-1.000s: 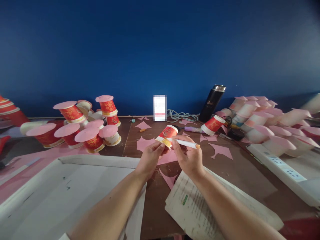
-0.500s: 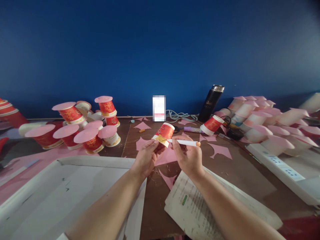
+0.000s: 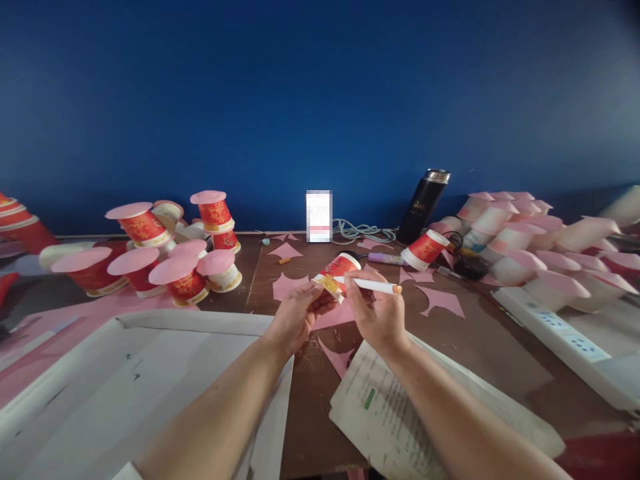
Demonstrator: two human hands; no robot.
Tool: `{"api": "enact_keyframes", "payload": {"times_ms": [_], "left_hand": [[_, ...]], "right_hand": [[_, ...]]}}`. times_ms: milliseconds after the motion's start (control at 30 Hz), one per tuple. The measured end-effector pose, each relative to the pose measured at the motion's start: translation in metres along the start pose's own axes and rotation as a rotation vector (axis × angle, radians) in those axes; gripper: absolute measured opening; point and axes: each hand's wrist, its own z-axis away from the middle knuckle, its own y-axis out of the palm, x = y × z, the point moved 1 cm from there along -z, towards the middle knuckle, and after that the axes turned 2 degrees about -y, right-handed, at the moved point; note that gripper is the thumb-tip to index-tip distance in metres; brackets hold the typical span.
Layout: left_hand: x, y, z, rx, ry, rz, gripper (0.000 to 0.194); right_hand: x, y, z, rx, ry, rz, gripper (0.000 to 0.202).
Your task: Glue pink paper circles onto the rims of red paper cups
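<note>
My left fingers [image 3: 299,315] gripped a red-and-gold cup [image 3: 336,272] over the tabletop [image 3: 400,317]; my right fingers [image 3: 376,308] clasped a white pen [image 3: 373,285]

Two hands [image 3: 377,312], one black flask [image 3: 421,208]

Your view is dim and soft — dark corner upper right, edges stretched by the wide lens, faint blur on your forearms [image 3: 220,400].

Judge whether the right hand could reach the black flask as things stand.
Probably, though not freely: the right hand grips a white pen-like tool, and a red cup sits before the black flask, whose top looks unobstructed.
</note>
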Motion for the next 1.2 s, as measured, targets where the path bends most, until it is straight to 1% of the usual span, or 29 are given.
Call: {"api": "enact_keyframes", "payload": {"times_ms": [233, 367, 433, 567, 633, 733, 933, 1033, 1133, 1200], "left_hand": [[-0.005, -0.0026, -0.0034, -0.04, 0.038, 0.074, 0.014], [-0.006, -0.0035, -0.0024, -0.056, 0.034, 0.068, 0.011], [-0.0051, -0.0031, -0.0012, -0.028, 0.021, 0.038, 0.012], [-0.0019, -0.001, 0.0005, 0.055, 0.005, -0.056, 0.019], [-0.0008, 0.0, 0.0008, 0.063, 0.008, -0.071, 0.022], [-0.0004, 0.0002, 0.0002, 0.049, 0.015, -0.055, 0.022], [-0.0048, -0.0034, -0.003, -0.026, 0.068, 0.055, 0.015], [-0.0079, -0.0031, -0.0029, -0.055, 0.058, 0.088, 0.013], [-0.0085, -0.0024, -0.0023, -0.066, 0.052, 0.088, 0.014], [-0.0076, -0.0022, -0.0023, -0.054, 0.075, 0.077, 0.016]], "right_hand": [[-0.0034, -0.0002, 0.0001, 0.016, 0.013, -0.026, 0.013], [-0.0031, -0.0006, 0.0003, 0.009, 0.007, -0.016, 0.012], [-0.0015, -0.0008, 0.0002, 0.006, 0.001, -0.01, 0.011], [0.0018, -0.001, -0.0005, 0.012, 0.009, -0.002, 0.013], [0.0023, -0.0009, -0.0008, 0.016, 0.009, -0.008, 0.013], [0.0012, -0.0007, -0.0007, 0.013, -0.004, -0.009, 0.013], [-0.0026, -0.0003, 0.0005, 0.024, 0.017, -0.034, 0.013], [-0.0032, -0.0003, 0.0008, 0.029, 0.019, -0.048, 0.013], [-0.0033, -0.0003, 0.0012, 0.029, 0.017, -0.052, 0.014], [-0.003, -0.0004, 0.0017, 0.021, 0.008, -0.06, 0.014]]}}
